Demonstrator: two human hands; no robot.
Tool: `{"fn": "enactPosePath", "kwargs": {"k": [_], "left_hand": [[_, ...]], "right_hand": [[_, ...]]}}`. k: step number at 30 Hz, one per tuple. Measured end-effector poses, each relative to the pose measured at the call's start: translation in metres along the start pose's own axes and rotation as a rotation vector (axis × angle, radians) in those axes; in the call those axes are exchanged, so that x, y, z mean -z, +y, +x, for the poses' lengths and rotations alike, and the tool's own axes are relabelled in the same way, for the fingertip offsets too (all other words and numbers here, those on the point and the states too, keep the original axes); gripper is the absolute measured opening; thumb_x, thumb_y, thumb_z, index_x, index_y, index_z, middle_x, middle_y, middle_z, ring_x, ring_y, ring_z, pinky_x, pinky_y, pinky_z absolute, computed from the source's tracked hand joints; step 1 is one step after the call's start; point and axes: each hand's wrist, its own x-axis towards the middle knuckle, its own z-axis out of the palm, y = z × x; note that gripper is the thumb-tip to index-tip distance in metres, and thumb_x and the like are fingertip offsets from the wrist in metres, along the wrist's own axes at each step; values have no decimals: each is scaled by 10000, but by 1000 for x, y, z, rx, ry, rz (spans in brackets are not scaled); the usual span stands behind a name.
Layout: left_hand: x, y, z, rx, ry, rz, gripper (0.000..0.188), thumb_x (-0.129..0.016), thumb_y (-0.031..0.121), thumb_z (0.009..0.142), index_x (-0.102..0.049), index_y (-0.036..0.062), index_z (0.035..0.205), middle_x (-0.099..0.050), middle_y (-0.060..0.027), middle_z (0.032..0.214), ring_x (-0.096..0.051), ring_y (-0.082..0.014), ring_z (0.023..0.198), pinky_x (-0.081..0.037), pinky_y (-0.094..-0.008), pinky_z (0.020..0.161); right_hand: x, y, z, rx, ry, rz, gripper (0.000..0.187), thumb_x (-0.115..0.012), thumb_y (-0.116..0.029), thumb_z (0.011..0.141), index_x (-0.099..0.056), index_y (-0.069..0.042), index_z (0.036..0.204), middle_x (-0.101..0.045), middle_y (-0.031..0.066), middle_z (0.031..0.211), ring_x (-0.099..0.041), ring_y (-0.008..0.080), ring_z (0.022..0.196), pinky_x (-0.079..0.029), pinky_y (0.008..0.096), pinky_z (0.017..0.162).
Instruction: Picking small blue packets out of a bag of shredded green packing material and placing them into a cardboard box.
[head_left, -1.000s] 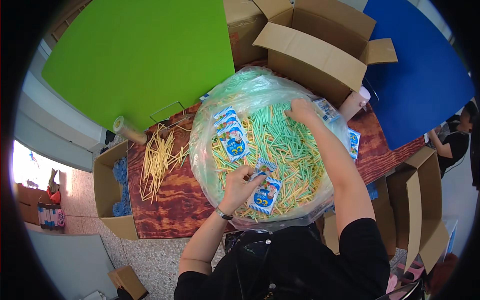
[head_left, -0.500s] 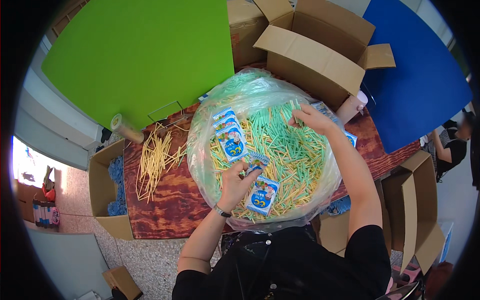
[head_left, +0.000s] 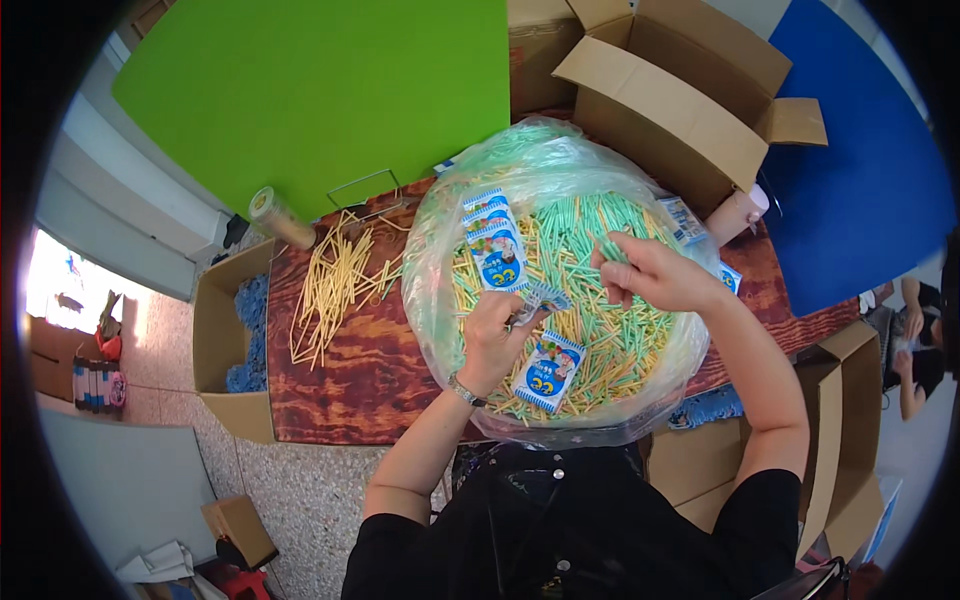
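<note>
My left hand (head_left: 490,338), with a watch on the wrist, pinches a small blue-and-white packet (head_left: 545,297) above the heap. Held in the fingers of my right hand (head_left: 655,275) is a small bunch of pale green sticks (head_left: 610,249), to the right of that packet. Below both hands, a large clear plastic bag (head_left: 432,310) lies spread open, full of short green and yellow sticks (head_left: 625,340). Several overlapping packets (head_left: 498,258) rest on the sticks beyond my left hand. Another packet (head_left: 549,372) lies flat on them nearer to me.
Long yellow sticks (head_left: 335,285) are piled on the red-brown table (head_left: 380,375), near a clear canister (head_left: 280,218). Open cardboard boxes stand behind the bag (head_left: 670,95), at the left (head_left: 225,340) and lower right (head_left: 850,430). A co-worker's arm (head_left: 912,310) shows far right.
My right hand has come back toward me over the heap, bringing the green sticks closer to the packet in my left hand. The whole view has shifted slightly.
</note>
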Motion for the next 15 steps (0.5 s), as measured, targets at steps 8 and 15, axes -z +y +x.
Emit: {"fn": "enactPosePath", "kwargs": {"k": [8, 15], "left_hand": [[4, 2, 5, -111, 60, 53, 283, -843, 38, 652, -593, 15, 781, -609, -88, 759, -579, -243, 693, -453, -334, 596], [8, -2, 5, -217, 39, 117, 260, -792, -7, 658, -615, 18, 848, -623, -106, 805, -607, -287, 776, -490, -367, 666]], "right_hand": [[-23, -10, 3, 476, 147, -876, 192, -571, -165, 931, -499, 0, 998, -635, 202, 816, -617, 434, 731, -470, 515, 649], [-24, -51, 15, 57, -227, -1079, 248, -591, -230, 922, -564, 17, 930, -638, 209, 751, -640, 414, 787, -492, 499, 673]]}}
